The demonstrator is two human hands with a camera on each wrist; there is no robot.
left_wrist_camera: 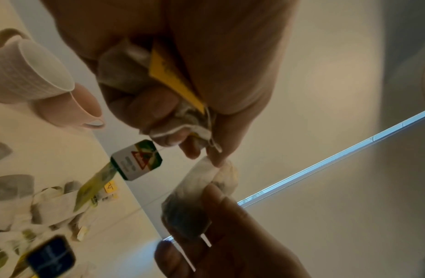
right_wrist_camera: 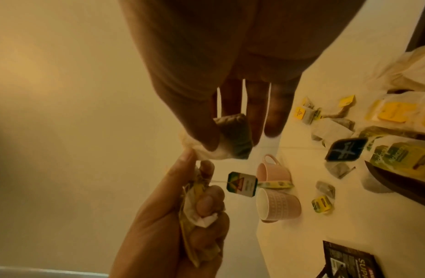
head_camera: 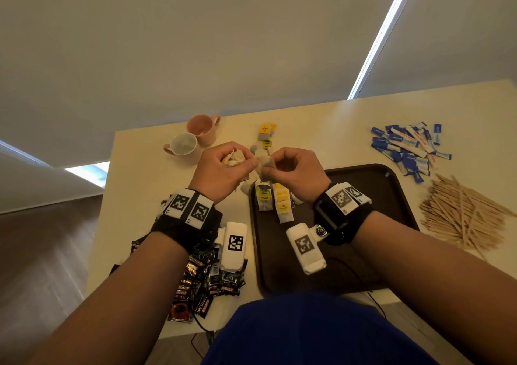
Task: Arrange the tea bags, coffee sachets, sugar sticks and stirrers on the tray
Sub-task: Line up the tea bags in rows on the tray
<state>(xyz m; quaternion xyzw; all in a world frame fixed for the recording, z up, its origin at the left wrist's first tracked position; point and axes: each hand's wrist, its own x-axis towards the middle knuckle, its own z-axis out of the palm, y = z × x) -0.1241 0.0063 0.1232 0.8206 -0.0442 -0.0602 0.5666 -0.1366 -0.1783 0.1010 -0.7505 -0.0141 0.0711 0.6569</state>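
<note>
Both hands are raised above the tray's far left corner. My left hand (head_camera: 237, 163) grips a crumpled bunch of tea bags (left_wrist_camera: 132, 75); a green tag (left_wrist_camera: 136, 159) dangles from it on a string. My right hand (head_camera: 272, 166) pinches a single tea bag (right_wrist_camera: 235, 139) between thumb and forefinger, and the left fingertips touch that bag's other end. The dark brown tray (head_camera: 363, 224) holds two short rows of tea bags (head_camera: 277, 199) in its far left corner. Loose tea bags (head_camera: 265, 133) lie on the table beyond the hands.
Blue and white sugar sticks (head_camera: 408, 149) are heaped at the far right, with wooden stirrers (head_camera: 464, 216) piled right of the tray. Dark coffee sachets (head_camera: 207, 283) lie near left. Two pink cups (head_camera: 183, 146) stand at the far left. A cable (head_camera: 361, 278) crosses the tray's front edge.
</note>
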